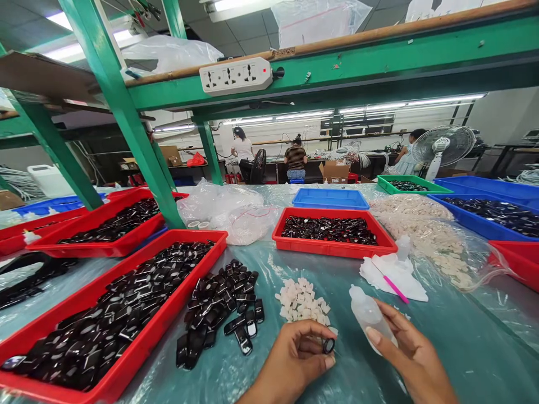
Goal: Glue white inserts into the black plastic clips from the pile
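My left hand (297,353) is closed in a pinch on a small black plastic part (328,345) held just above the table. My right hand (406,348) is wrapped round a small translucent squeeze bottle (367,312), whose tip points up and to the left. A loose pile of black parts (221,311) lies left of my hands. A heap of small white pieces (302,300) sits just beyond my left hand.
Red trays of black parts stand at left (126,320), far left (105,224) and centre back (334,231). Blue trays (330,198) and a green tray (406,184) lie behind. A bag of white pieces (433,241), white tissue with a pink stick (393,278), green shelf posts (126,112), seated people and a fan (442,146) are around.
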`<state>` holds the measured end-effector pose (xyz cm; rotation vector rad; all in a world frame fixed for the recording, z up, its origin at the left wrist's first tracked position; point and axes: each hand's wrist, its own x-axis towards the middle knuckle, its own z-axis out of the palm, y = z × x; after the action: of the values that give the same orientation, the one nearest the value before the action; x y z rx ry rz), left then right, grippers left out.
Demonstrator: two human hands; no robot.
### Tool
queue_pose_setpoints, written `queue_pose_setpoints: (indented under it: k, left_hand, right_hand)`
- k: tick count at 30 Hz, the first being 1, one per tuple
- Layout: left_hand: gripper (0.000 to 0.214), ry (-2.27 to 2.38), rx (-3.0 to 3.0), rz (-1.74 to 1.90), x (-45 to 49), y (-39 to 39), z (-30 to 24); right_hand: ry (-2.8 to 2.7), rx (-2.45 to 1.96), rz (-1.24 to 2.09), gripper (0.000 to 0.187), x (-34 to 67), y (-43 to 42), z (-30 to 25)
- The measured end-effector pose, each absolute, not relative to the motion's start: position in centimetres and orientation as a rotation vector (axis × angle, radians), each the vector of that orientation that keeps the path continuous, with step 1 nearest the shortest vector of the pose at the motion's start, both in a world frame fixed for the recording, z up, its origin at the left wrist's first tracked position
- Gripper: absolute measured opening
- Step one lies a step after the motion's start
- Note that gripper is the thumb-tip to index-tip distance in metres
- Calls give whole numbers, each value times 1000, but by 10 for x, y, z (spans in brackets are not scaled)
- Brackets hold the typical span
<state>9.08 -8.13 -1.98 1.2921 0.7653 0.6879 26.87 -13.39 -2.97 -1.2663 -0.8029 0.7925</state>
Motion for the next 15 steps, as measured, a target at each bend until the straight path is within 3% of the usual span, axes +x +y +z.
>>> queue_pose_setpoints:
  k: [8,15]
  left_hand:
    - [30,668,1296,589,94,-82,-24]
    - [38,643,1295,641,91,-75,-48]
  right_hand:
    - [-1271,-1670,445,35,288,-120,-49]
    - [-1412,-1638,377,35,287,-113,-53]
